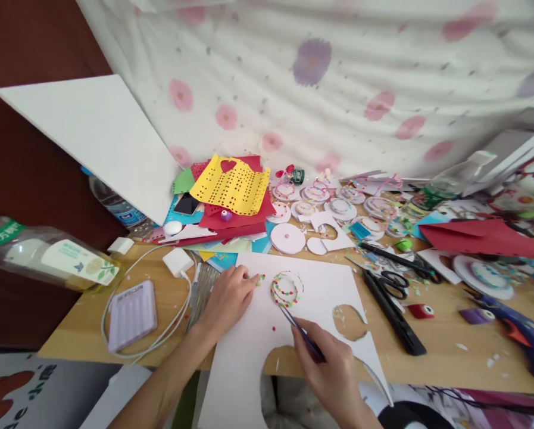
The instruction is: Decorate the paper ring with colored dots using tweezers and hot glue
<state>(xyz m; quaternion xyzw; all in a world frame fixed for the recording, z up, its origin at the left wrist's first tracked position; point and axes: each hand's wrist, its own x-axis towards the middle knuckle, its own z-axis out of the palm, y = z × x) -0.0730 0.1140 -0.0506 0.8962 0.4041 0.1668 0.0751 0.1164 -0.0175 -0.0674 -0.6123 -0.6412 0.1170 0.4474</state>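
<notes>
A white sheet (244, 357) with cut-out round holes lies across the table's front edge. On it sits a small wire ring (273, 298) dotted with red, green and yellow bits. My right hand (331, 363) grips a pair of tweezers (309, 341), and their tips touch or nearly touch the ring's lower rim. To the left of the ring, my left hand (231, 295) rests on the sheet with its fingers bent together; what is under the fingertips is hidden. Tiny green bits (261, 277) lie beside those fingers. One small red bit (274, 329) is below the ring.
Several white discs with decorated rings (342, 207) stand at the back. Scissors (394, 285), a black bar-shaped tool (394, 316) and a blue glue gun (523, 333) lie right. A lilac case (133, 316), a white cable (159, 339) and a bottle (56, 259) are left.
</notes>
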